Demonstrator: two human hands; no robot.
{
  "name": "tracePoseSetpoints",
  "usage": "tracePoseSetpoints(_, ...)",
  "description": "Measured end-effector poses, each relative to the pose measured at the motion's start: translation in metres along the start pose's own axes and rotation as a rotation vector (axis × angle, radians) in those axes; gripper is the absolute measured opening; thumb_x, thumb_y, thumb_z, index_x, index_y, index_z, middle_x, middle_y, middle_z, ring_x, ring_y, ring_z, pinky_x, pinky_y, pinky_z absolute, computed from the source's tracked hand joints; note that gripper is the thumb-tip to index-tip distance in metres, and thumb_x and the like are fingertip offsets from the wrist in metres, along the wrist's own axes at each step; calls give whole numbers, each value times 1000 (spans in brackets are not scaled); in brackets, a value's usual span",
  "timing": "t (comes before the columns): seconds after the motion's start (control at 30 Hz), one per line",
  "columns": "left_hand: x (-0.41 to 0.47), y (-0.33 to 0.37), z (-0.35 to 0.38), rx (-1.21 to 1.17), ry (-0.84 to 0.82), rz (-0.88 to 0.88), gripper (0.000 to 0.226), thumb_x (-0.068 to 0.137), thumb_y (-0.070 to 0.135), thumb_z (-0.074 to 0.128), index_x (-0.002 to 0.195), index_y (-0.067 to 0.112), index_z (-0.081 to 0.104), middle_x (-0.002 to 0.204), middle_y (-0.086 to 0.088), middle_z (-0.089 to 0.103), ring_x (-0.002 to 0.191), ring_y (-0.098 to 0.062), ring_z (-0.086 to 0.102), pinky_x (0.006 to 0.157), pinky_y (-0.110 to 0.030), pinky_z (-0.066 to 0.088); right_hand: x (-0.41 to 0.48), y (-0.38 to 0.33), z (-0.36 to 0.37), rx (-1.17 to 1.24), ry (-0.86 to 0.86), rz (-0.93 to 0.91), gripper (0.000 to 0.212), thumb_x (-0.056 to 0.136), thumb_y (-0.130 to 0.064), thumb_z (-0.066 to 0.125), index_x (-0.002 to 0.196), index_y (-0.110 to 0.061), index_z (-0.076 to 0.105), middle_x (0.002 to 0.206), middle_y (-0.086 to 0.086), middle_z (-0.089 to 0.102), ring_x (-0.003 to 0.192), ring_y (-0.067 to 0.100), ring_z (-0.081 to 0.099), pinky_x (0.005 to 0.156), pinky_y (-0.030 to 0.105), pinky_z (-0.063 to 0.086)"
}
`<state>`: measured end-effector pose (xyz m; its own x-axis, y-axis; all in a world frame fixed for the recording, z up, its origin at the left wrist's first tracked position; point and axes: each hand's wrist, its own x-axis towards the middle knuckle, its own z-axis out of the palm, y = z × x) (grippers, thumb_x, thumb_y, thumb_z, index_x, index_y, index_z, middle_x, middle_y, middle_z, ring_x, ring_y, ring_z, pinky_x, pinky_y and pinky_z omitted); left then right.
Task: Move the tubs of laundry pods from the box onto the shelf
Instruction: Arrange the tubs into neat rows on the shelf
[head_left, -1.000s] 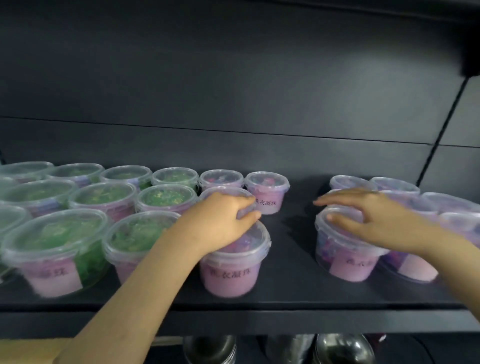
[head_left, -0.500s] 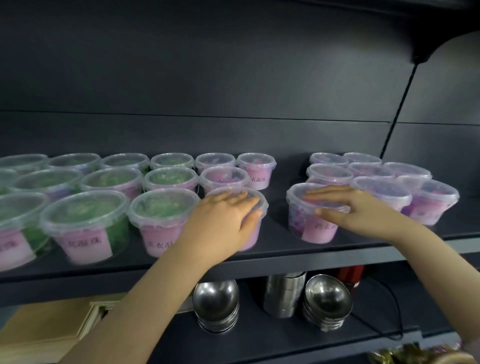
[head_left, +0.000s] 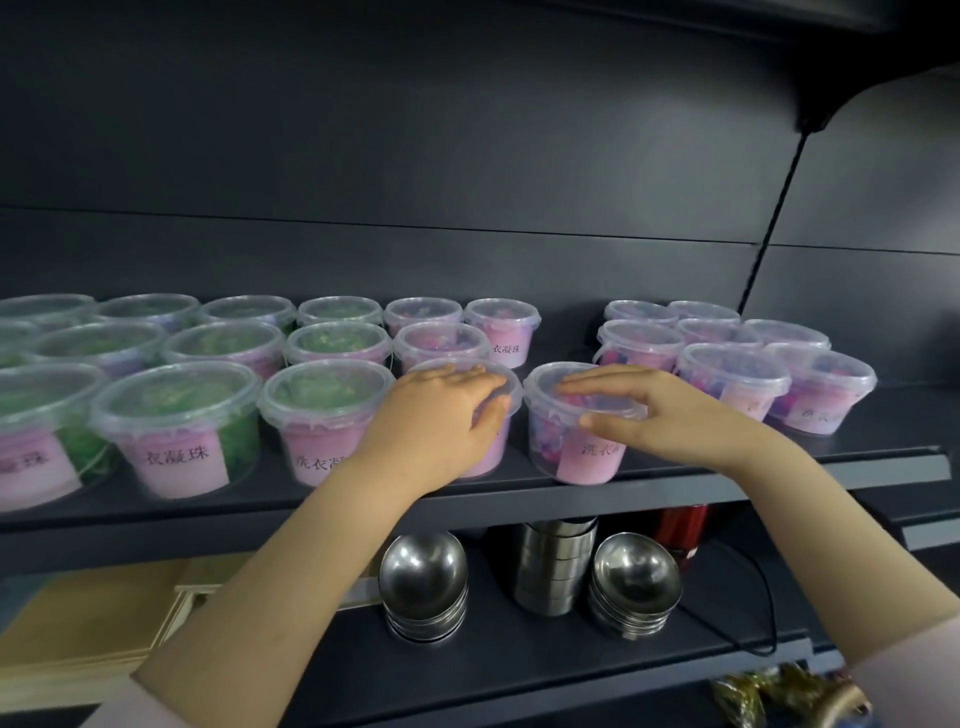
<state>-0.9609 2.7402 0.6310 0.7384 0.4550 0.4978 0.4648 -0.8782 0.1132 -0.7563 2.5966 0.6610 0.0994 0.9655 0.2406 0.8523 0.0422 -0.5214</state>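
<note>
Round clear-plastic green-pod tubs (head_left: 176, 415) with snap lids and pink paper labels crowd the matte dark metal shelf (head_left: 519, 501). The left hand (head_left: 441, 415) grips the pink tub (head_left: 496, 449) at the shelf's front, fingers draped over its lid and thumb hooked down the side. Just beside it, the right hand (head_left: 670, 415) lies flat-fingered on the purple-flecked tub (head_left: 548, 441), thumb against the rim. A cluster of purple tubs (head_left: 727, 379) stands further right.

A dark grey back panel (head_left: 415, 156) rises behind the shelf (head_left: 519, 499). On the lower shelf (head_left: 519, 675), stacked steel bowls (head_left: 423, 577) flank a steel canister (head_left: 558, 566). A pale wooden board (head_left: 88, 618) lies at the left.
</note>
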Motion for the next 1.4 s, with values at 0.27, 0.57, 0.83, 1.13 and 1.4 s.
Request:
tracePoseSetpoints(0.27, -1, 0, 2, 13, 34, 0, 38, 96, 40, 41, 125, 27, 62, 127, 11, 64, 120, -15, 56, 103, -33, 40, 19, 27, -30, 3, 143, 99, 46, 95, -34, 58, 140, -39, 48, 138, -20, 50, 120, 2, 51, 99, 15, 40)
tracePoseSetpoints(0.57, -3, 6, 4, 12, 47, -68, 56, 92, 51, 26, 132, 30, 59, 136, 14, 57, 132, -11, 46, 111, -35, 32, 71, 110, -74, -308, 43, 386, 44, 102, -43, 35, 133, -22, 59, 146, 5, 49, 133, 28, 44, 112, 35, 27)
tracePoseSetpoints(0.83, -2, 7, 6, -6, 57, -69, 48, 93, 46, 35, 130, 28, 60, 134, 13, 59, 130, -12, 50, 109, -39, 36, 102, 85, -48, -170, -97, 104, 34, 98, -46, 44, 114, -30, 70, 124, -6, 61, 119, 12, 52, 109, 28, 31)
tracePoseSetpoints(1.13, -2, 6, 9, 12, 66, -76, 42, 93, 40, 43, 130, 29, 60, 133, 14, 60, 129, -9, 50, 107, -39, 37, 123, 53, -21, -190, -224, -28, 49, 98, -52, 36, 131, -26, 61, 139, -2, 49, 134, 14, 40, 116, 37, 27)
tracePoseSetpoints(1.4, -2, 8, 8, 16, 80, -79, 45, 94, 44, 37, 128, 29, 61, 132, 14, 61, 127, -10, 52, 107, -38, 37, 123, 49, -26, -124, -285, -3, 50, 98, -54, 29, 135, -33, 57, 140, -10, 46, 133, 6, 38, 117, 31, 26)
